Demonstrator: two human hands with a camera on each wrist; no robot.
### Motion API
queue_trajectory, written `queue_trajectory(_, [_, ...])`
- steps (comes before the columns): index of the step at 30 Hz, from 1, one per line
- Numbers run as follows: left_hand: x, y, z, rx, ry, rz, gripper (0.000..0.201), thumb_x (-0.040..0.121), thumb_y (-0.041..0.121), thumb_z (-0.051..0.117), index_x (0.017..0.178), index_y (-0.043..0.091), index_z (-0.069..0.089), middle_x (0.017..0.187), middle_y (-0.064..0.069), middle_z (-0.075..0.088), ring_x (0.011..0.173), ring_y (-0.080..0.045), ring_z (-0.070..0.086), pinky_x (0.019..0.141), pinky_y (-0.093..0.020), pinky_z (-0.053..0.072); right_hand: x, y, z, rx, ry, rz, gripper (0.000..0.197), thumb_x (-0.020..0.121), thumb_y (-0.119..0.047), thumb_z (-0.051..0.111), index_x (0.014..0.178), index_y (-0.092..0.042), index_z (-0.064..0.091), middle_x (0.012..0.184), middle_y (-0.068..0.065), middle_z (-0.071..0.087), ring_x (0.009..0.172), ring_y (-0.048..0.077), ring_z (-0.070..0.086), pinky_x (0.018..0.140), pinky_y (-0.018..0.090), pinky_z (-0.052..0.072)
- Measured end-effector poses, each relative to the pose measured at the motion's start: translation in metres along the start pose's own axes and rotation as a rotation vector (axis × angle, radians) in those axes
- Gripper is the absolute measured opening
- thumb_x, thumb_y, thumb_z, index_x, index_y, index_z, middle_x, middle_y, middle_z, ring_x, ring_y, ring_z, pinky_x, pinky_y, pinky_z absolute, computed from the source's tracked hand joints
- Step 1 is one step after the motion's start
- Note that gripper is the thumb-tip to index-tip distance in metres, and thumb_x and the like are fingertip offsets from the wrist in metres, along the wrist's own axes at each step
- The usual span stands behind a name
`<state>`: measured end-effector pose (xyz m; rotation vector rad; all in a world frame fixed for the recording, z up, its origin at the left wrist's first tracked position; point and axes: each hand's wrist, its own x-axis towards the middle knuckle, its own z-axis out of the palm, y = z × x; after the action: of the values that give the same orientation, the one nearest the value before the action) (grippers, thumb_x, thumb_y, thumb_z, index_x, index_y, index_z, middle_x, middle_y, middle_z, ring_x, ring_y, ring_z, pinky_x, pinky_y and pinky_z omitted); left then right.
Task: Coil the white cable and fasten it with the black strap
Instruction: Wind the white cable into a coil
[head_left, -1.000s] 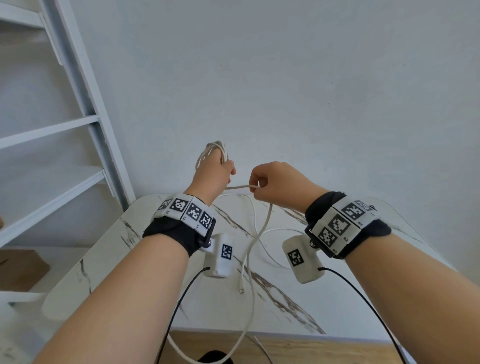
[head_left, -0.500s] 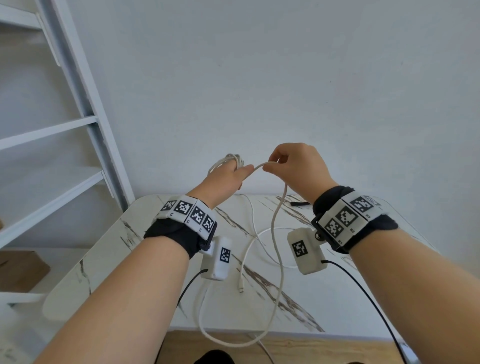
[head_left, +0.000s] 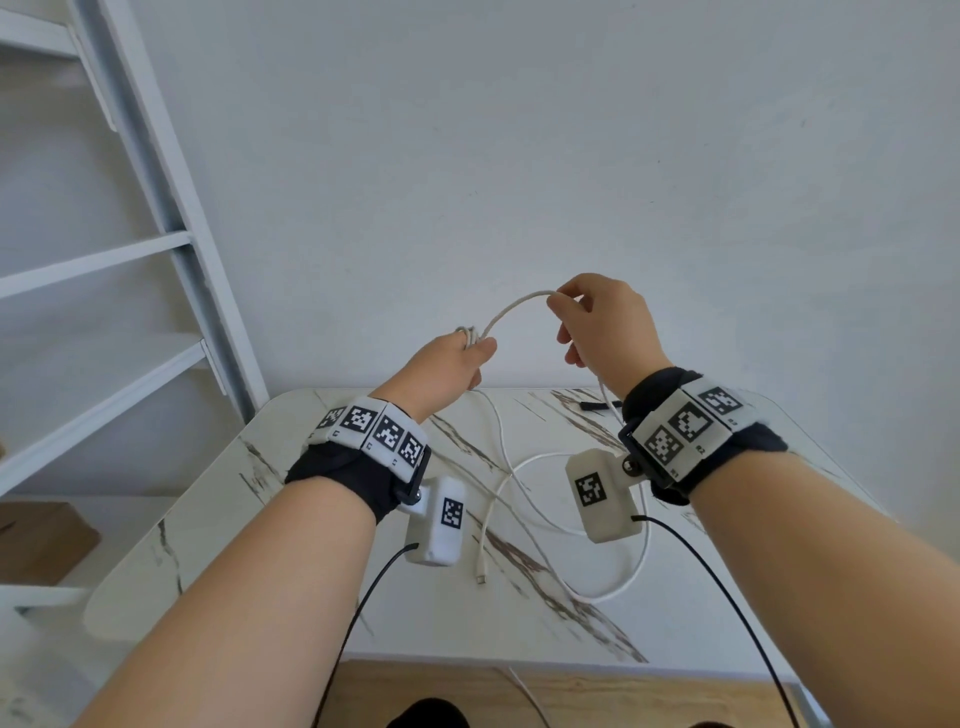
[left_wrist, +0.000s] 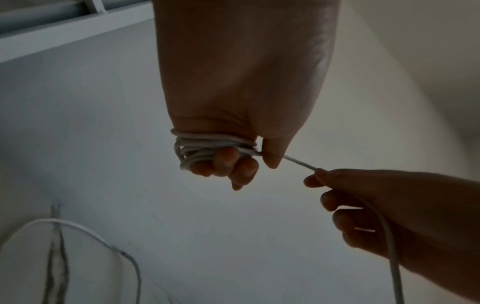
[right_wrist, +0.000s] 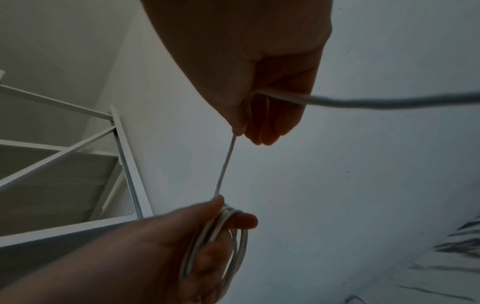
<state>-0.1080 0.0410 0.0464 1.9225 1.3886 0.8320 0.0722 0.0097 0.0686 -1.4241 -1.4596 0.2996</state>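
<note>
Head view: high, looking forward-down over table (head_left: 322, 545). Wrist views: close, from under palms, facing far wall. All share both hands, white cable (head_left: 511, 306).

1. Both forearms are bare; each wrist wears a black fabric cuff (head_left: 343, 470);
2. a white band (head_left: 374, 431) of black-and-white square markers wraps each cuff;
3. a white camera box (head_left: 602, 496), marker-tagged, hangs under each wrist, trailing a thin black wire (head_left: 727, 597).
</note>
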Motion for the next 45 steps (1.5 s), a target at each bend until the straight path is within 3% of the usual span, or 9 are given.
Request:
queue_trajectory(8, [-0.007,0.012,-0.006,-0.391,-0.202,0.027,0.044,0.097,0.040,0.044,0.100,0.007,0.074,0.051,0.003,0.034,0.043,-0.012,0.029,0.051,-0.024,0.031,0.008,0.018,0.008,-0.074,-0.008,0.028,0.026,0.094,-0.035,0.047,0.102,-0.024,0.068,0.077,-0.006,0.063,0.074,0.024,0.064,0.071,0.039,0.055])
queue_trajectory(13, [-0.011,0.022,-0.010,-0.664,-0.280,0.048,0.043,0.100,0.035,0.041,0.100,0.004,0.071,0.046,0.005,0.027,0.040,-0.010,0.020,0.049,-0.024,0.026,0.005,0.028,0.014,-0.150,-0.107,0.013,0.037,0.101,-0.028,0.039,0.131,-0.023,0.060,0.112,0.003,0.068,0.105,0.022,0.061,0.081,0.027,0.041])
queue_trajectory(17, [-0.011,0.027,-0.012,-0.908,-0.276,0.047,0.042,0.101,0.033,0.039,0.098,0.003,0.068,0.042,0.007,0.026,0.034,-0.008,0.021,0.045,-0.022,0.028,0.002,0.032,0.016,-0.176,-0.140,0.043,0.040,0.102,-0.020,0.034,0.138,-0.023,0.054,0.102,0.000,0.061,0.101,0.021,0.059,0.079,0.025,0.038])
queue_trajectory(21, [-0.012,0.031,-0.015,-1.146,-0.262,0.057,0.042,0.102,0.032,0.036,0.099,0.003,0.066,0.039,0.007,0.028,0.031,-0.006,0.024,0.041,-0.020,0.032,0.000,0.038,0.016,-0.176,-0.167,0.092,0.042,0.103,-0.017,0.033,0.142,-0.022,0.049,0.123,0.007,0.063,0.114,0.026,0.057,0.090,0.029,0.042])
queue_trajectory(24, [-0.012,0.035,-0.017,-1.280,-0.265,0.063,0.042,0.103,0.033,0.032,0.103,0.004,0.063,0.040,0.007,0.029,0.031,-0.006,0.026,0.041,-0.019,0.033,0.000,0.043,0.020,-0.196,-0.220,0.175,0.039,0.102,-0.021,0.032,0.136,-0.016,0.051,0.100,0.007,0.060,0.092,0.027,0.057,0.089,0.037,0.046])
queue_trajectory(28, [-0.009,0.036,-0.017,-1.344,-0.246,0.097,0.042,0.103,0.033,0.032,0.106,0.003,0.061,0.045,0.006,0.035,0.035,-0.008,0.031,0.046,-0.020,0.036,-0.007,0.040,0.024,-0.186,-0.309,0.261,0.031,0.102,-0.022,0.034,0.118,-0.010,0.058,0.071,0.000,0.051,0.056,0.021,0.053,0.062,0.040,0.054])
queue_trajectory(34, [-0.008,0.035,-0.019,-1.368,-0.131,0.083,0.031,0.098,0.020,0.039,0.114,0.000,0.056,0.059,0.001,0.041,0.046,-0.012,0.036,0.059,-0.025,0.035,-0.020,0.023,0.024,-0.239,-0.493,0.244,0.027,0.097,-0.018,0.040,0.102,-0.010,0.065,0.064,0.000,0.043,0.046,0.019,0.045,0.042,0.024,0.037])
queue_trajectory(39, [-0.007,0.033,-0.019,-1.262,0.004,0.066,0.023,0.099,0.015,0.046,0.117,0.001,0.050,0.068,-0.002,0.049,0.052,-0.014,0.045,0.064,-0.026,0.039,-0.030,0.014,0.028,-0.352,-0.618,0.073,0.021,0.093,-0.037,0.057,0.102,-0.022,0.069,0.068,-0.013,0.051,0.057,0.005,0.045,0.050,0.019,0.032])
queue_trajectory(45, [0.000,0.025,-0.019,-1.091,0.140,0.026,0.007,0.100,0.015,0.050,0.102,0.009,0.051,0.069,-0.003,0.053,0.056,-0.014,0.046,0.064,-0.026,0.042,-0.033,-0.006,0.024,-0.310,-0.724,-0.028,0.010,0.087,-0.027,0.066,0.090,-0.021,0.073,0.061,-0.008,0.054,0.052,0.005,0.048,0.054,0.017,0.040])
